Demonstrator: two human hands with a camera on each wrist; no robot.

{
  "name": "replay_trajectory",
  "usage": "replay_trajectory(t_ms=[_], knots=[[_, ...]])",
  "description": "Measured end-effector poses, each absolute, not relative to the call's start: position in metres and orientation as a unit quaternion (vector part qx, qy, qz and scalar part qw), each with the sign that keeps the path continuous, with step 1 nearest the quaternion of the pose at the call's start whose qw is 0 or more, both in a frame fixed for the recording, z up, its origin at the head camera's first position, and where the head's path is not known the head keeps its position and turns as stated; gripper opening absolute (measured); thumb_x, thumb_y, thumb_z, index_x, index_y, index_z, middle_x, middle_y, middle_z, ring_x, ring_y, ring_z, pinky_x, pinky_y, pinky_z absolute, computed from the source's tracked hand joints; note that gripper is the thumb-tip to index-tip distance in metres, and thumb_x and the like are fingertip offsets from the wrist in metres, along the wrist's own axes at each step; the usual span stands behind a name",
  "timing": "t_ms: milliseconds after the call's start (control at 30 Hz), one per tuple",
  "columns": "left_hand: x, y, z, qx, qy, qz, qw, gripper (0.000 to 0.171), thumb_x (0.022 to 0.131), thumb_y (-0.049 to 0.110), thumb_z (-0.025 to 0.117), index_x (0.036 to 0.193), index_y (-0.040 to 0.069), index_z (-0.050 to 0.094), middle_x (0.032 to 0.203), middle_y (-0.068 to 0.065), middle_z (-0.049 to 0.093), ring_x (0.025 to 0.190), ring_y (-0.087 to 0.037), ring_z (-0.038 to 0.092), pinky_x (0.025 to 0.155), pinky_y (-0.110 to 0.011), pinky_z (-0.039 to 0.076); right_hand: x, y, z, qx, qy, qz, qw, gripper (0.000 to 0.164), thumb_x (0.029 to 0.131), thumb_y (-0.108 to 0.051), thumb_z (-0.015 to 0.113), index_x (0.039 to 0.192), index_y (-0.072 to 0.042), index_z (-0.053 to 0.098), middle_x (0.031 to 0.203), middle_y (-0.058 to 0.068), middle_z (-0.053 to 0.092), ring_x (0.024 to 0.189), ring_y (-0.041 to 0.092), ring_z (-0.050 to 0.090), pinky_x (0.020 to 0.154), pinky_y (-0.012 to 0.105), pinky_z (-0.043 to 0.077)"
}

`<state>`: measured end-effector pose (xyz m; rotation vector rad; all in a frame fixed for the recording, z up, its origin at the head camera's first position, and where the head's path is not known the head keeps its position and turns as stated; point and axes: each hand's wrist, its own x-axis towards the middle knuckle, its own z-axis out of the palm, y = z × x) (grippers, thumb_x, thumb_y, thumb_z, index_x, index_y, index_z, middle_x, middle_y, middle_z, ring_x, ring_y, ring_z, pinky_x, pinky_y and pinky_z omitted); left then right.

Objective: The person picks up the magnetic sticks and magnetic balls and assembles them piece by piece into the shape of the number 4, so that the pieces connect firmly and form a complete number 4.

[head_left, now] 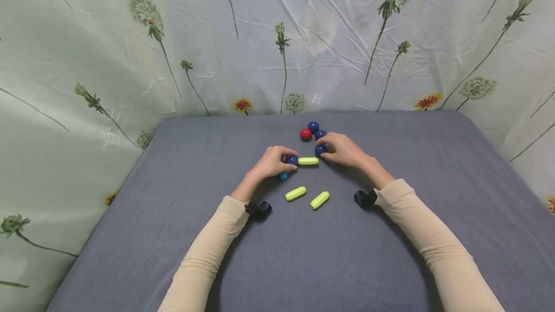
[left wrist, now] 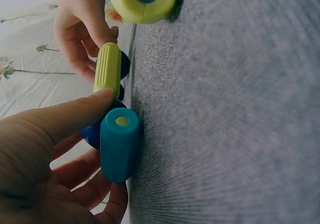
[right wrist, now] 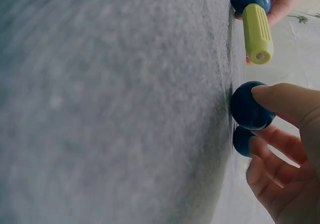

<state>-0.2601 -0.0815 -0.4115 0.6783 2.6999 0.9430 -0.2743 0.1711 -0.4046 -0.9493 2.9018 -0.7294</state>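
Observation:
My left hand pinches a dark blue ball between thumb and fingers. A yellow-green rod extends rightward from that ball, its far end bare in the right wrist view. Touching the same ball is a light blue rod, which lies by the left fingers. My right hand holds another dark blue ball with thumb and fingertips, a small gap from the rod's free end. Behind it sits a further blue ball, partly covered by the right fingers in the right wrist view.
Two loose yellow-green rods, a left one and a right one, lie nearer me on the grey cloth-covered table. Farther back are a red ball and one more blue ball. A flowered curtain hangs behind.

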Motion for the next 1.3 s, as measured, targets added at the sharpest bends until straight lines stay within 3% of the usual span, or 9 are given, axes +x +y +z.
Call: replay_trajectory(t_ms=[133, 267, 867, 1167, 1300], knots=[[-0.262, -0.082, -0.412, 0.231, 0.914, 0.319, 0.101, 0.036, 0.094, 0.015, 0.078, 0.128, 0.005, 0.074, 0.093, -0.010, 0.065, 0.079, -0.014, 0.049, 0.070, -0.023, 0.037, -0.272, 0.175, -0.404, -0.300, 0.922, -0.246, 0.010, 0.030, 0.093, -0.005, 0.073, 0.120, 0.005, 0.071, 0.097, 0.017, 0.065, 0.082, 0.023, 0.058, 0.076, 0.038, 0.047], [-0.262, -0.082, -0.413, 0.232, 0.913, 0.321, 0.102, 0.037, 0.094, 0.013, 0.078, 0.130, 0.004, 0.073, 0.088, -0.008, 0.061, 0.077, -0.014, 0.048, 0.069, -0.023, 0.036, -0.270, 0.179, -0.404, -0.304, 0.915, -0.264, 0.022, 0.028, 0.092, -0.004, 0.072, 0.118, 0.007, 0.071, 0.096, 0.018, 0.064, 0.083, 0.024, 0.062, 0.077, 0.037, 0.051], [-0.262, -0.081, -0.410, 0.230, 0.912, 0.324, 0.102, 0.037, 0.095, 0.013, 0.076, 0.131, 0.003, 0.072, 0.093, -0.010, 0.063, 0.079, -0.014, 0.047, 0.070, -0.023, 0.036, -0.258, 0.185, -0.403, -0.308, 0.895, -0.311, 0.083, 0.028, 0.093, -0.004, 0.070, 0.119, 0.004, 0.070, 0.107, 0.021, 0.067, 0.090, 0.025, 0.065, 0.079, 0.032, 0.052], [-0.264, -0.083, -0.410, 0.233, 0.911, 0.328, 0.093, 0.037, 0.094, 0.010, 0.076, 0.131, 0.001, 0.072, 0.089, -0.009, 0.061, 0.077, -0.013, 0.047, 0.070, -0.023, 0.036, -0.257, 0.181, -0.405, -0.307, 0.893, -0.316, 0.089, 0.029, 0.094, -0.006, 0.071, 0.121, 0.004, 0.070, 0.110, 0.021, 0.068, 0.093, 0.025, 0.065, 0.082, 0.035, 0.053], [-0.265, -0.083, -0.411, 0.222, 0.914, 0.327, 0.095, 0.040, 0.096, 0.010, 0.075, 0.134, 0.001, 0.069, 0.098, -0.013, 0.066, 0.081, -0.015, 0.049, 0.073, -0.024, 0.037, -0.256, 0.180, -0.406, -0.306, 0.892, -0.323, 0.085, 0.029, 0.094, -0.005, 0.071, 0.121, 0.004, 0.070, 0.111, 0.022, 0.068, 0.093, 0.025, 0.067, 0.082, 0.036, 0.055]])
